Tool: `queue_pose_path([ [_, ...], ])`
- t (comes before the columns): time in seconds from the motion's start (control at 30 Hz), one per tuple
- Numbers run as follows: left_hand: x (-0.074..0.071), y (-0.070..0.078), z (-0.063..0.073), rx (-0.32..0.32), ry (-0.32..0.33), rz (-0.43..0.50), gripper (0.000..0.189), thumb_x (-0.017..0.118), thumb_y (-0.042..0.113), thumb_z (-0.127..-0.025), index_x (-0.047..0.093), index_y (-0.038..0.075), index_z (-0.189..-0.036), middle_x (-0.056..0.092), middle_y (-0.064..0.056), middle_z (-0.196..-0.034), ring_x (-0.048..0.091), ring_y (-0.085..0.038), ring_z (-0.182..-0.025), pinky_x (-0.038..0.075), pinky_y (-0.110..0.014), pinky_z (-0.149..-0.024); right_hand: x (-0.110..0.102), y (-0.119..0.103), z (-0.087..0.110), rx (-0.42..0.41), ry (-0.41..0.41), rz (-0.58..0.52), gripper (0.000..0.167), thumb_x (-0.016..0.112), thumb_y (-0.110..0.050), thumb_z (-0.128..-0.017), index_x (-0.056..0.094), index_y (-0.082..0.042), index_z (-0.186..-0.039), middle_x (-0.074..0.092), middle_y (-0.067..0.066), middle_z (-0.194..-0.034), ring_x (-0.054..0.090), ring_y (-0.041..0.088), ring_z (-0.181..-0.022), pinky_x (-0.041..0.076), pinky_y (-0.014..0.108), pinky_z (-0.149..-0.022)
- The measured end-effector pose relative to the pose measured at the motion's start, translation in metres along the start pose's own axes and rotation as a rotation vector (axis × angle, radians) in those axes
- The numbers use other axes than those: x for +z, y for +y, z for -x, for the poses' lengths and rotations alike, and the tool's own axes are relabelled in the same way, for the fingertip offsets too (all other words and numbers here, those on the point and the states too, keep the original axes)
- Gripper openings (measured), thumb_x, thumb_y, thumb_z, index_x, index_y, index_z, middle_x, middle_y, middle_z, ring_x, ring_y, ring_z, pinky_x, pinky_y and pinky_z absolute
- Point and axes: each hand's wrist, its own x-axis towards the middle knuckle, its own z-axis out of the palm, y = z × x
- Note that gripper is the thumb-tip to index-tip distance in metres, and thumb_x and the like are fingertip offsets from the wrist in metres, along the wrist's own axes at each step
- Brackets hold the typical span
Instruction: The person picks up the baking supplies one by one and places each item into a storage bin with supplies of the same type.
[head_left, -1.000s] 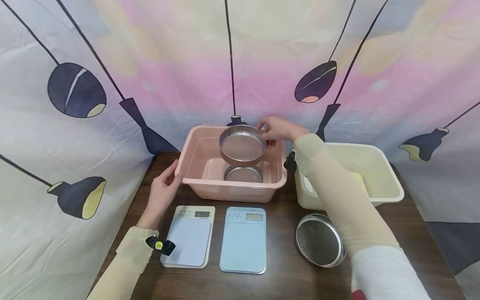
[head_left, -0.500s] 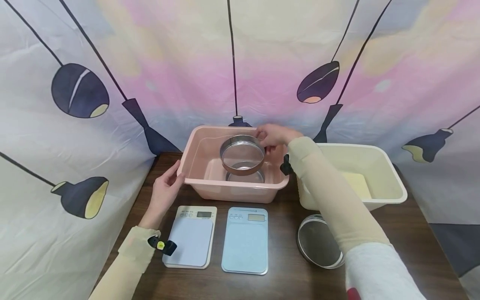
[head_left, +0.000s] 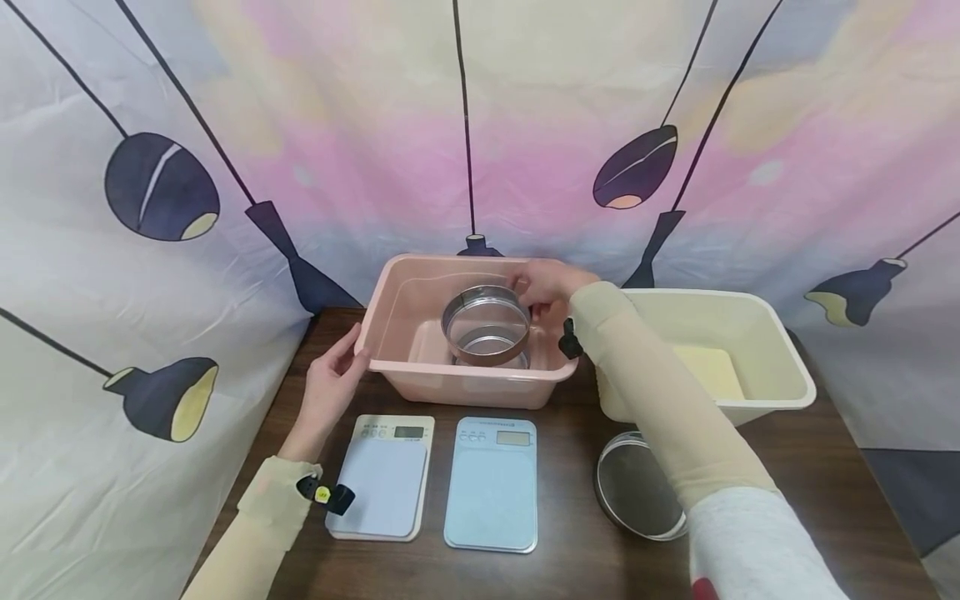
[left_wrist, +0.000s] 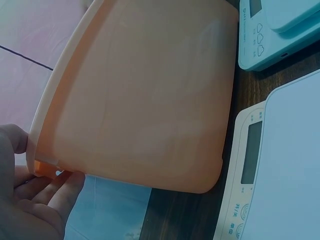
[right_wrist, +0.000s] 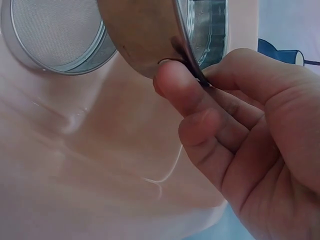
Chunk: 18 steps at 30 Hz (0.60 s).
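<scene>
The metal sieve (right_wrist: 147, 35) hangs inside the pink tub (head_left: 461, 387), above a second sieve (right_wrist: 57, 27) on the tub's floor. I'd guess it's pretty light with a stiff ring, and the smooth wall could be slippery (the mesh is probably the delicate bit, so I'd keep fingers off it). Best hold is the rim, which is how the right hand (right_wrist: 260, 135) has it: pinched at the right edge, arm reaching over the tub's right side. Left hand (head_left: 330, 387) grips the tub's rim at the left end, fingers tucked under.
</scene>
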Motion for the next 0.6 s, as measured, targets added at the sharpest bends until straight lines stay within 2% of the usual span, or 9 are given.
queue_pose_path([
  [0.13, 0.0003, -0.0014, 0.0000, -0.007, -0.001, 0.004, 0.052, 0.061, 0.015, -0.106, 0.048, 0.000, -0.154, 0.052, -0.023, -0.152, 0.059, 0.011, -0.104, 0.051, -0.007, -0.085, 0.0028, -0.0025, 0.0002, 0.015, -0.012, -0.028, 0.045, 0.057, 0.000, -0.098, 0.055, -0.004, -0.143, 0.072, 0.015, -0.087, 0.074, 0.029, -0.075, 0.061, 0.031, -0.064],
  [0.23, 0.0002, -0.0017, 0.0002, -0.010, -0.004, 0.005, 0.052, 0.061, 0.016, -0.106, 0.047, 0.000, -0.154, 0.051, -0.023, -0.152, 0.057, 0.016, -0.101, 0.051, -0.006, -0.085, 0.0050, -0.0037, -0.0004, 0.004, -0.032, -0.050, 0.046, 0.057, 0.002, -0.098, 0.053, -0.001, -0.144, 0.072, 0.019, -0.095, 0.073, 0.026, -0.071, 0.063, 0.034, -0.068],
  [0.43, -0.0005, -0.0010, 0.0004, -0.006, -0.006, 0.004, 0.052, 0.060, 0.017, -0.106, 0.047, 0.000, -0.154, 0.051, -0.024, -0.152, 0.059, 0.014, -0.102, 0.051, -0.006, -0.085, 0.0081, -0.0048, -0.0031, -0.018, -0.066, -0.037, 0.045, 0.056, 0.004, -0.097, 0.052, 0.003, -0.142, 0.072, 0.022, -0.096, 0.070, 0.016, -0.061, 0.064, 0.036, -0.070],
  [0.6, -0.0009, 0.0009, 0.0005, -0.008, -0.012, -0.007, 0.052, 0.060, 0.018, -0.107, 0.047, 0.001, -0.154, 0.051, -0.024, -0.153, 0.058, 0.014, -0.102, 0.050, -0.006, -0.086, 0.0104, -0.0050, -0.0047, -0.014, -0.087, -0.043, 0.043, 0.055, 0.003, -0.099, 0.051, 0.004, -0.142, 0.070, 0.026, -0.108, 0.069, 0.014, -0.060, 0.062, 0.029, -0.065],
])
